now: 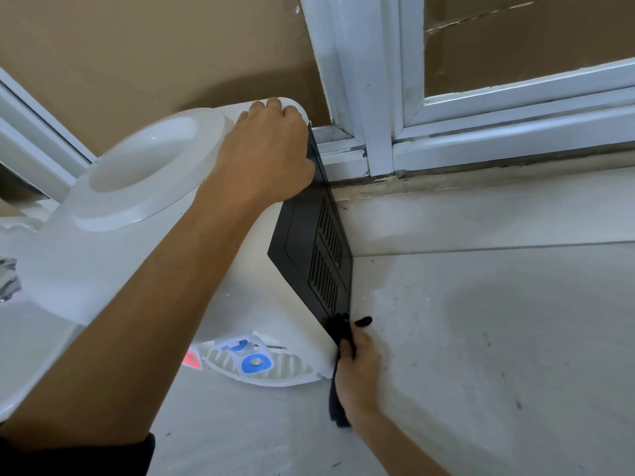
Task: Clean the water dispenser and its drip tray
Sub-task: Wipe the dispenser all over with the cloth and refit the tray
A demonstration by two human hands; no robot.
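A white water dispenser (pixel 103 242) stands on the floor, seen from above, with its round bottle well (pixel 147 170) open at the top. Its black side panel (pixel 316 245) has slotted vents. My left hand (pixel 271 149) grips the top right corner of the dispenser. My right hand (pixel 357 369) holds a dark cloth (pixel 340 333) pressed against the lower edge of the black panel. The white slotted drip tray (pixel 275 371) sits at the dispenser's base, below the blue tap levers (pixel 256 360) and a red one (pixel 192 358).
A white window frame (pixel 374 97) and a low ledge (pixel 481 204) run along the wall behind and to the right. Pale floor tiles (pixel 481 338) with small dark specks lie to the right. A crumpled grey thing (pixel 8 276) shows at the far left edge.
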